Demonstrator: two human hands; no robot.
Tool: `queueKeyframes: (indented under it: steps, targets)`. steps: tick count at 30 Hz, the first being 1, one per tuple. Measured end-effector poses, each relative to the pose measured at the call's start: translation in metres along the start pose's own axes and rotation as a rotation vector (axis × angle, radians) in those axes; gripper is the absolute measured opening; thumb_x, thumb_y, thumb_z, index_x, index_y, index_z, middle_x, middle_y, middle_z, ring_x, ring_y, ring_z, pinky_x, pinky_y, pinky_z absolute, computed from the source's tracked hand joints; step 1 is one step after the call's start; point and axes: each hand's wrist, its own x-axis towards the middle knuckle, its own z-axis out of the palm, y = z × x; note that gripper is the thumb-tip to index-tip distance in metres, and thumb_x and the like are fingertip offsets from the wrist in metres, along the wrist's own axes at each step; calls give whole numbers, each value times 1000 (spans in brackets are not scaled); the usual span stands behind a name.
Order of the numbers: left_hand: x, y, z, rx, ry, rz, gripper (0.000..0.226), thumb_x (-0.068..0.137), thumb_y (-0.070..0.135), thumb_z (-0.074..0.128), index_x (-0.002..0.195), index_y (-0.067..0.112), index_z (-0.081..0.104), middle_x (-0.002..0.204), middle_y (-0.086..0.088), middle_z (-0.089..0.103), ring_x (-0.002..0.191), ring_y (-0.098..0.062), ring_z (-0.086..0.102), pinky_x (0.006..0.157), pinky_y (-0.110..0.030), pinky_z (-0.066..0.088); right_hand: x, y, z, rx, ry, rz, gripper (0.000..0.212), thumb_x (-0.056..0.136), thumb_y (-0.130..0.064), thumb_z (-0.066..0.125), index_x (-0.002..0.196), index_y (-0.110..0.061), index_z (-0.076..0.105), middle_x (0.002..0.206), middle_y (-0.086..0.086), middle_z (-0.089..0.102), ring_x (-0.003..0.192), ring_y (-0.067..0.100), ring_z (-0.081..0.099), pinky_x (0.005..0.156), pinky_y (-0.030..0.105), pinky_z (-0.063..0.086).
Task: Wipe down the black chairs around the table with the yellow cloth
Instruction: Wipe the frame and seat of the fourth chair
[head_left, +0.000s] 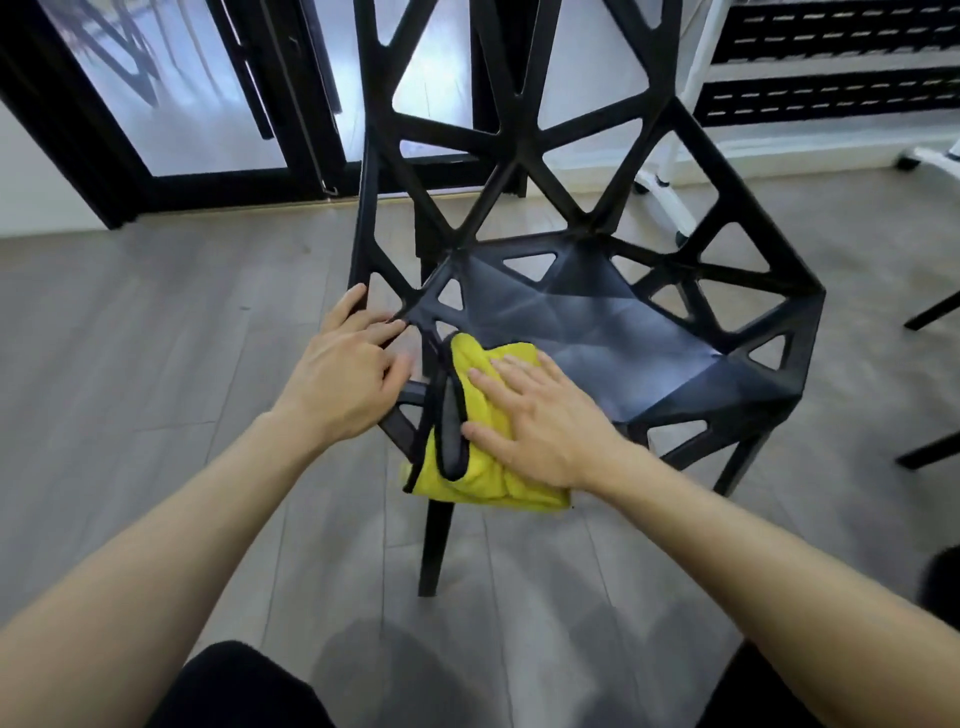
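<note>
Soft, limp yellow cloth (485, 415) bunches under the flat, open-fingered right hand (540, 421); beside it, left hand (345, 376) grips the rigid black chair (597, 332) frame, steadying it.

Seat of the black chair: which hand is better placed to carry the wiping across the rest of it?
Right. The right hand lies flat on the yellow cloth at the seat's near edge, with the unwiped seat ahead. The left hand holds the chair frame, probably steadying it.
</note>
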Motion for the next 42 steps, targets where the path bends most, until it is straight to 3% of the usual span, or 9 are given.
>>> queueKeyframes:
  steps: [3,6,12,16,22,29,31,37,42]
  targets:
    - [2,4,-2,19,-26,-42,61,112,47,36,89,26,89,139,-2,73,143,-16,53,136,-42,8,32,97,-27,-78,-218,195,96,81,-91,8,167,-48,11,178,-3,5,165,20,-4,130,55,-10]
    - [5,6,-9,44,10,-62,59,109,49,39,89,22,87,141,-6,70,146,-22,50,135,-47,14,60,120,-28,-66,-219,309,91,95,-82,16,170,-33,5,178,10,-5,164,26,-10,131,51,-8]
    - [36,-3,-9,135,39,-237,60,105,60,39,136,17,69,173,-15,34,167,-33,9,132,-61,13,-11,43,-18,21,-136,12,111,86,-98,11,171,-26,6,178,10,-2,164,27,-5,133,50,5]
    - [36,0,-1,26,83,-255,55,107,54,43,131,15,73,172,-12,38,168,-27,-5,134,-54,18,30,56,-13,40,-139,-53,101,91,-93,14,170,-32,2,178,4,-4,164,21,-7,133,46,1]
    - [34,1,-2,14,112,-250,46,107,45,46,119,14,78,166,-13,48,168,-29,-1,131,-57,28,208,64,-3,100,-31,131,82,105,-69,17,171,-23,1,178,13,-7,164,27,-10,132,49,-5]
    - [33,6,-6,34,73,-256,39,109,42,54,121,14,78,168,-12,45,168,-29,-5,134,-51,22,16,53,-18,144,-185,-68,105,91,-92,19,171,-27,1,177,3,-9,164,20,-13,133,43,-3]
    - [34,8,-7,37,66,-270,39,109,45,54,120,17,78,168,-10,45,168,-29,-6,132,-49,23,25,60,-14,84,-178,-70,100,94,-89,19,171,-27,1,177,3,-9,164,20,-13,133,43,-2]
    - [35,4,-4,-14,86,-294,35,107,43,58,114,16,80,167,-6,47,168,-24,-6,132,-44,23,215,56,-1,112,7,155,79,107,-60,16,170,-14,6,177,19,-2,164,32,-5,132,50,-2]
    - [35,3,-4,30,50,-287,49,106,48,46,108,16,82,168,-6,45,168,-26,-8,129,-48,30,144,103,-2,100,-69,48,74,108,-59,18,171,-21,9,178,11,0,165,24,-3,133,44,0]
